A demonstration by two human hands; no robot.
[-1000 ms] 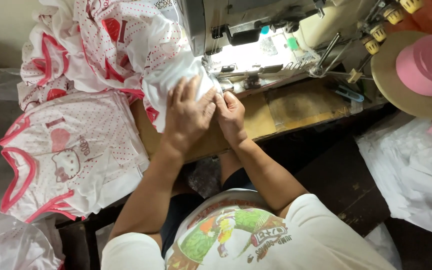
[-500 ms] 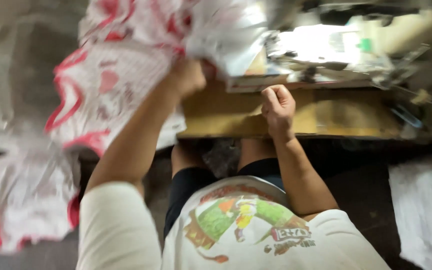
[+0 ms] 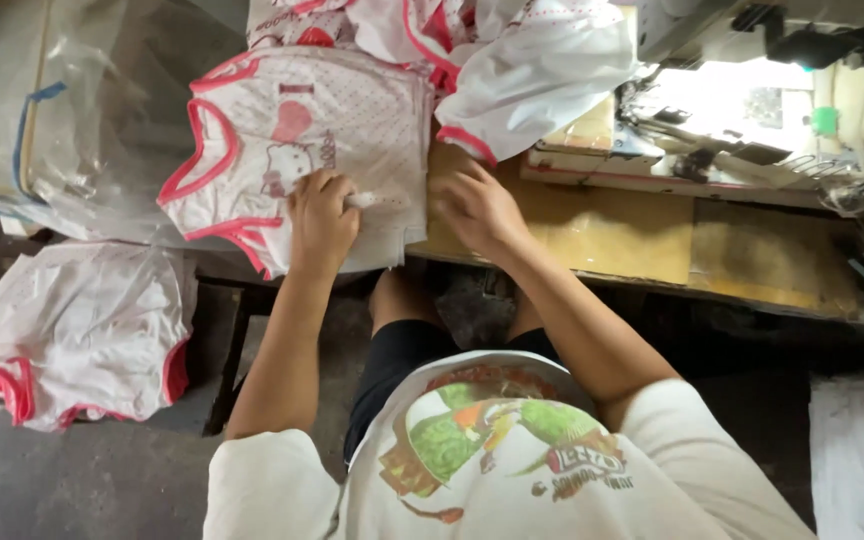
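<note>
Two hands: both rest on cloth at the near edge of the counter (image 3: 592, 235), close together but not touching each other.
Left hand (image 3: 320, 218): its grip is curled over a small white piece of cloth (image 3: 360, 200), which pokes out past the knuckles; the hand lies on the flat white garment (image 3: 302, 150).
Right hand (image 3: 477, 205): released, fingers spread flat, pressing down just right of that garment's edge; I cannot tell exactly what lies beneath the palm.
White garment: a small dotted top with pink trim and a printed cartoon figure, spread face up over the counter's left end, its lower hem hanging past the edge.
Behind the hands: a heap of like garments (image 3: 512, 60), white with pink edging, bunched and folded over, overlapping the top of the flat one and reaching toward the machine.
Sewing machine (image 3: 752, 70): to the right at the back, its bed brightly lit, with metal parts and guides in front of it; well apart from both hands.
Counter surface: bare brown board lies to the right of the right hand.
Clear plastic sheet (image 3: 102, 130): crumpled, left of the flat garment, partly under it.
Plastic bag (image 3: 82, 330): down on the floor at the left, holding more white and pink garments, bundled.
White stack (image 3: 862, 460): low at the far right, too cut off to tell apart.
</note>
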